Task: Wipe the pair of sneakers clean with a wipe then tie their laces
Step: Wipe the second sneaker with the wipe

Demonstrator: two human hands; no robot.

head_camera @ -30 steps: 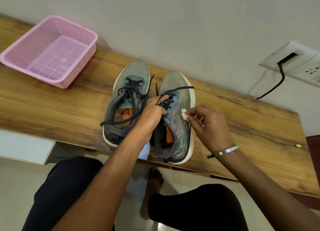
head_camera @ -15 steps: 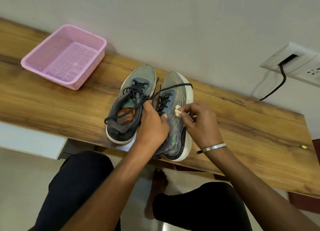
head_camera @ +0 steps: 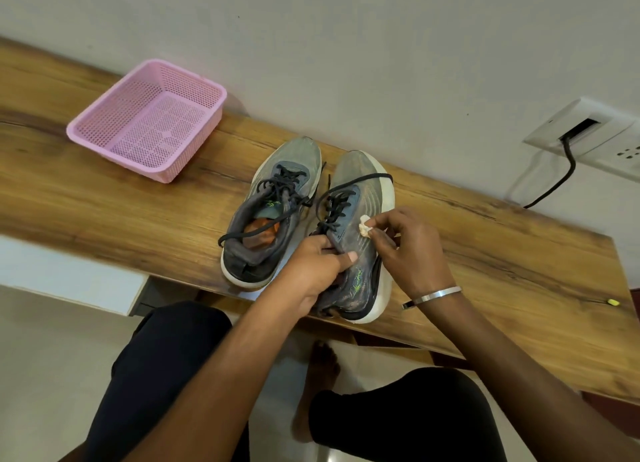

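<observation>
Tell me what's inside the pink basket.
Nothing shows inside the pink basket: only its perforated floor and far walls are visible. The near wall hides a thin strip of floor behind it.

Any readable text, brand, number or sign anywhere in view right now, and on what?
Nothing can be read.
Right sneaker: a green mark on its side, too blurred to read.
Left sneaker: a green mark on the tongue, too small to read.
Pink basket, wipe, wall socket: no text visible.
</observation>
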